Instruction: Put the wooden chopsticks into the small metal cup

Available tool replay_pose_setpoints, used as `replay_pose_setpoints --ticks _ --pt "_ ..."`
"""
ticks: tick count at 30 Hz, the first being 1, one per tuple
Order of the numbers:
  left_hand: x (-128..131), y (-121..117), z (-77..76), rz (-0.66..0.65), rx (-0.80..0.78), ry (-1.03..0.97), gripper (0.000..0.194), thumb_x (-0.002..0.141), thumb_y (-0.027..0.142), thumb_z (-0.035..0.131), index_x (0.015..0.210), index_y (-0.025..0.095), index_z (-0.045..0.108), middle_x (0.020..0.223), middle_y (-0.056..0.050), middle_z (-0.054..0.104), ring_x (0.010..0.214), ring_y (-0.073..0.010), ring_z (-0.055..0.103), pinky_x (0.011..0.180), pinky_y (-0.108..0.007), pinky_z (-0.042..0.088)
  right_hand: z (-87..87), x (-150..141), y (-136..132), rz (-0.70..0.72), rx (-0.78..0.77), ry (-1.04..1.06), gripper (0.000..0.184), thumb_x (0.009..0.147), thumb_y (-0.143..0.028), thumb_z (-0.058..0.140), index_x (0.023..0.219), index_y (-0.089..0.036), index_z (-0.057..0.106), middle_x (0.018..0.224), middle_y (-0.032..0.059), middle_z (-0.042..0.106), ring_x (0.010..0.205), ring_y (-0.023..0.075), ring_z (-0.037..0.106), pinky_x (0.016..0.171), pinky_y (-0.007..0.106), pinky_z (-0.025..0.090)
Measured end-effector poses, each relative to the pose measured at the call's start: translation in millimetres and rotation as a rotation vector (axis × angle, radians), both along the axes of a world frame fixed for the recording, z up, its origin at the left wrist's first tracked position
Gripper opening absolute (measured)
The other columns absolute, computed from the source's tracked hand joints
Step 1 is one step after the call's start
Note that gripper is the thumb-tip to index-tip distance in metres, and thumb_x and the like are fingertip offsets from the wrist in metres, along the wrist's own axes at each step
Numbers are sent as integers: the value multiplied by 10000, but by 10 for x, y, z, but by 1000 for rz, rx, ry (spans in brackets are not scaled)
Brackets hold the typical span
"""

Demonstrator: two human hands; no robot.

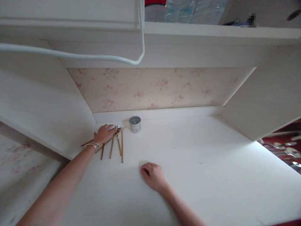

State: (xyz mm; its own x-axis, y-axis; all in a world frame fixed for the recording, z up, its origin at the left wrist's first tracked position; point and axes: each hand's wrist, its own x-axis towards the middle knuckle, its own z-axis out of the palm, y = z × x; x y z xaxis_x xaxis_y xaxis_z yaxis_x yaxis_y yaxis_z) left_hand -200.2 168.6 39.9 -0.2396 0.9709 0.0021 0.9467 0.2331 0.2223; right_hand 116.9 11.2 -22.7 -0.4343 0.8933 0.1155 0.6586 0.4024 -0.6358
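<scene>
My left hand [103,135], with a pale bangle at the wrist, reaches over a loose pile of brown wooden chopsticks [122,146] on the white tabletop [188,175]. Its fingers are stretched out and spread across the sticks; part of the pile is hidden under the palm. Among the chopsticks lie white spoon-like pieces [119,127], too small to make out clearly. Just right of the pile stands a grey perforated utensil cup [135,125], upright. Nearer to me, my right hand [153,175] rests on the tabletop with its fingers curled in, and nothing shows in it.
White side panels [258,94] flank the tabletop, and floral wallpaper [162,88] covers the back. Overhead, a white cable [94,57] hangs below a shelf [211,29] that holds clear plastic packs [181,11]. Red patterned cloth [282,144] shows beyond the right edge.
</scene>
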Motion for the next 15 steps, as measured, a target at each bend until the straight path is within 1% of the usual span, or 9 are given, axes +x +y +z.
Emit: replay_pose_setpoints --ticks 2,3,5,7,9,11,13,15 --pt "61 67 -83 4 -69 -60 702 863 704 261 1407 300 445 1519 -93 387 1349 -410 350 1033 -675 264 3 -5 4 -11 0 1 195 901 -173 514 887 -231 700 875 9 735 796 152 667 710 218 436" --pt "95 97 -118 3 -91 -83 730 858 719 239 1426 298 419 1522 -109 379 1340 -428 354 1016 -702 255 4 -5 5 -15 0 0 193 897 -172 518 885 -232 701 873 8 735 794 151 668 710 216 437" --pt "169 142 -168 7 -112 -91 766 836 749 233 1443 310 391 1529 -121 363 1327 -457 360 989 -733 251 6 -2 9 -22 0 -1 187 892 -176 524 888 -235 702 872 6 737 793 152 670 713 215 441" --pt "255 165 -193 7 -128 -85 775 813 771 256 1447 343 377 1553 -108 321 1340 -475 333 976 -756 236 7 1 12 -26 0 0 187 892 -180 524 893 -238 702 874 4 739 792 150 671 715 213 443" --pt "356 161 -206 -11 -127 -67 783 795 782 289 1446 355 375 1564 -105 299 1352 -481 312 974 -765 227 4 3 12 -29 1 2 190 893 -179 521 900 -238 702 879 4 739 791 149 672 714 213 444" --pt "466 128 -222 -26 -111 -42 796 784 775 334 1447 336 379 1558 -127 306 1350 -482 311 968 -771 228 0 4 11 -32 2 3 190 890 -175 523 901 -237 702 876 8 738 784 149 672 704 213 443" --pt "574 64 -254 -22 -86 -18 771 797 731 378 1454 328 366 1541 -143 334 1344 -472 319 960 -770 234 -4 6 7 -33 3 3 191 886 -167 525 899 -235 703 872 11 736 775 146 669 695 211 441" --pt "669 -30 -301 -2 -38 8 689 842 645 384 1451 323 369 1511 -145 382 1335 -445 340 966 -757 240 -4 13 2 -29 4 4 187 886 -169 528 899 -233 704 865 11 734 767 143 666 690 208 438"
